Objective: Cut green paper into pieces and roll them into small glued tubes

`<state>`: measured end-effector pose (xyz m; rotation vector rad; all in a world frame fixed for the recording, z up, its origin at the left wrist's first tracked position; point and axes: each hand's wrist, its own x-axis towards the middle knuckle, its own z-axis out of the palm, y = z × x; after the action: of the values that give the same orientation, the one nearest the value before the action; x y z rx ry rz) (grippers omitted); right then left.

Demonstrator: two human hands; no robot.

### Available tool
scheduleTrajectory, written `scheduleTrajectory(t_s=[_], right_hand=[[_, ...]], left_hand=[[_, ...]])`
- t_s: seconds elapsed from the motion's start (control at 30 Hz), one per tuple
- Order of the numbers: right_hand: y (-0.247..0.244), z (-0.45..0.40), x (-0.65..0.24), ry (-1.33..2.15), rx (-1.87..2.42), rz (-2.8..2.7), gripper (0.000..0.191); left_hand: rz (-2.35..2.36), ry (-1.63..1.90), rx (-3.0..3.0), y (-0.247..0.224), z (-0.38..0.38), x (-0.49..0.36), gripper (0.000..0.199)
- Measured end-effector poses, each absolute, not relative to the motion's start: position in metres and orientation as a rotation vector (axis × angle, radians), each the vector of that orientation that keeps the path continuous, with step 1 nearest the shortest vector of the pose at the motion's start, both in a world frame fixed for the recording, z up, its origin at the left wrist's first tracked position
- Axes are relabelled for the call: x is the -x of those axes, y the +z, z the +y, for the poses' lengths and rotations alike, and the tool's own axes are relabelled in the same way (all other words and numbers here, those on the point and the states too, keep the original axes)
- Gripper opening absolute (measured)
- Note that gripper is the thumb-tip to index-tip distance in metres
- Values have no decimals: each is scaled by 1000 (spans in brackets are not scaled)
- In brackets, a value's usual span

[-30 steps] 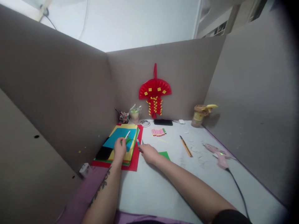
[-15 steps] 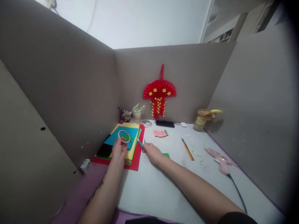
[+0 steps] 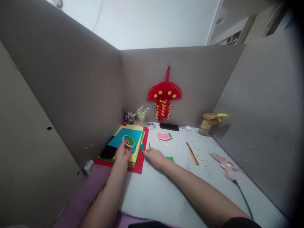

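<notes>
My left hand (image 3: 123,152) pinches a white ring-shaped roll of tape (image 3: 123,138) over a stack of coloured paper, with a blue sheet (image 3: 117,137) on top. Just right of the stack, my right hand (image 3: 155,157) is closed around small scissors (image 3: 149,147), their metal tips pointing up. A short teal strip or tube (image 3: 142,147) stands at the fingertips of this hand; whether it is rolled cannot be made out. The scissors' handles are mostly hidden by the fingers. A green paper piece (image 3: 170,159) lies partly behind my right wrist.
Pink rolled paper pieces (image 3: 163,136), a phone (image 3: 169,127) and tape rolls (image 3: 151,126) lie farther back. A yellow-and-black craft knife (image 3: 192,154) and a pink glue gun (image 3: 228,167) are on the right. A red paper fan decoration (image 3: 164,91) hangs on the back panel.
The view has shifted slightly. The teal piece at my right fingertips has turned more upright, and the scissor tips show more. My left hand still holds the tape roll.
</notes>
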<state>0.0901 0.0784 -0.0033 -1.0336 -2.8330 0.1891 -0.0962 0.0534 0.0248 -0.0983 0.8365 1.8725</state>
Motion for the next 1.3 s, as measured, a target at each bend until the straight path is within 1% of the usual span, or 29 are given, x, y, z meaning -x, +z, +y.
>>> scheduleTrajectory(t_s=[0.1, 0.3, 0.4, 0.53, 0.63, 0.67, 0.73, 0.8, 0.87, 0.97, 1.1, 1.2, 1.3], right_hand=[[-6, 81, -94, 112, 984, -2815, 23], [-9, 83, -94, 303, 1085, -2561, 29], [-4, 80, -81, 239, 1034, -2534, 33], [6, 75, -54, 88, 890, -2584, 22], [13, 73, -40, 64, 867, -2601, 16], [15, 73, -39, 88, 858, -2582, 15], [18, 71, -46, 198, 848, -2490, 13], [22, 67, -63, 360, 876, -2328, 13], [25, 60, -88, 491, 913, -2134, 14], [24, 44, -127, 559, 922, -1922, 18], [12, 28, -161, 520, 931, -1874, 33], [2, 29, -169, 482, 963, -1939, 41], [-5, 36, -167, 457, 957, -1950, 39]], left_hand=[[809, 1880, 117, 27, 52, 96, 17], [775, 1873, 55, 24, 53, 96, 16], [792, 1858, 56, 24, 53, 97, 17], [794, 1937, 19, 31, 52, 101, 15], [735, 2036, -205, 37, 51, 103, 5], [718, 2035, -315, 38, 50, 102, 8], [733, 1953, -542, 37, 47, 96, 22], [807, 1781, -742, 34, 43, 85, 36], [890, 1602, -932, 30, 38, 69, 41], [1021, 1353, -1288, 26, 28, 43, 36], [1077, 1070, -1673, 24, 14, 14, 27], [1064, 1013, -1783, 20, 8, 1, 27], [1098, 1038, -1793, 13, 8, -2, 27]])
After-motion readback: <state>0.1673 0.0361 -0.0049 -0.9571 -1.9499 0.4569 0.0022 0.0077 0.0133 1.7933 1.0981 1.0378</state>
